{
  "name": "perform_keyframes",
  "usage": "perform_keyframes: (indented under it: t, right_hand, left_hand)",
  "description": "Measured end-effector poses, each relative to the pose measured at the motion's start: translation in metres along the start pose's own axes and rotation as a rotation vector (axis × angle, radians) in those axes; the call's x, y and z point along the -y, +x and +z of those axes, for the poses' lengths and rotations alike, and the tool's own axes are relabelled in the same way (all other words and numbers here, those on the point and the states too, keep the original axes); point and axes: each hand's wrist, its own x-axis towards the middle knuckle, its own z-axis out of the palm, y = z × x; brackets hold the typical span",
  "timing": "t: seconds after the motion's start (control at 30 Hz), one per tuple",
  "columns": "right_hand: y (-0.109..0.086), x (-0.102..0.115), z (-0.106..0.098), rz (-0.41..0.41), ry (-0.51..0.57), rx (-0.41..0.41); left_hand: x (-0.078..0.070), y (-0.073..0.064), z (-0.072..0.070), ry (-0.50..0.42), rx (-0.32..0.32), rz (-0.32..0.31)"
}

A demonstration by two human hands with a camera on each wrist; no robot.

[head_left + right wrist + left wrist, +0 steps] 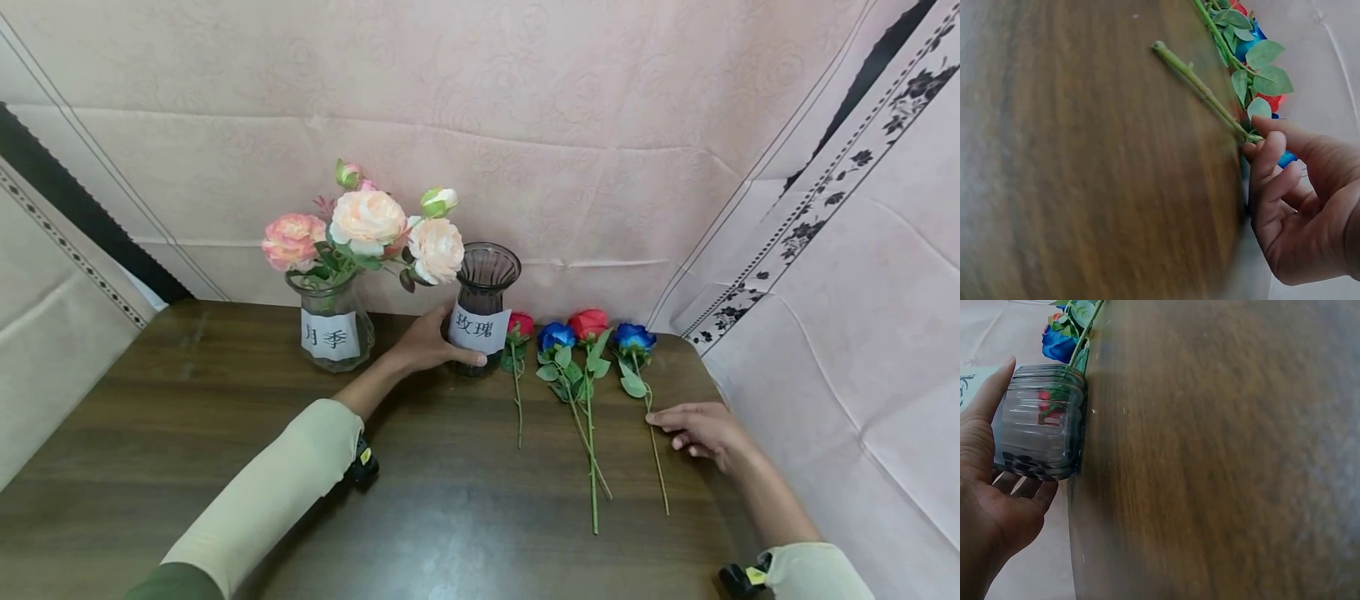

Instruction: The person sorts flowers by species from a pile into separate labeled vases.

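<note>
My left hand [429,343] holds a dark ribbed glass vase [487,273] with a flared rim, fingers on one side and thumb across the front. A white paper label with handwritten characters is stuck on the vase. In the left wrist view, a red rose shows through the glass [1038,434]. On the right, my right hand [703,431] pinches the stem of a blue artificial rose [634,338] between thumb and fingertips. Its bare stem end [1169,56] points away from the hand in the right wrist view.
A clear labelled vase [362,329] of pink and cream flowers [367,218] stands left. Between my hands lie a short red rose [519,325], another blue rose [556,337] and a long red rose [588,323], the last two with crossed stems. Patterned cloth [570,200] hangs behind the wooden table [420,517].
</note>
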Motion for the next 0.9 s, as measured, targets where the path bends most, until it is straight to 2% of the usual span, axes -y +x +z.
perform_keyframes:
  t: [0.2, 0.57, 0.77, 0.9]
  right_hand:
    - [0.002, -0.001, 0.005, -0.020, -0.025, 0.002]
    - [-0.001, 0.008, 0.003, -0.042, 0.034, 0.062]
    - [-0.002, 0.008, 0.002, -0.058, 0.145, 0.178]
    - [-0.001, 0.008, 0.005, -0.043, 0.243, 0.226]
  left_hand:
    - [0.001, 0.000, 0.002, -0.016, -0.013, 0.008]
    - [0.005, 0.003, 0.005, 0.033, -0.062, 0.047]
    - [0.003, 0.007, 0.006, 0.028, -0.063, 0.068]
    - [0.001, 0.009, 0.005, 0.010, -0.059, 0.061]
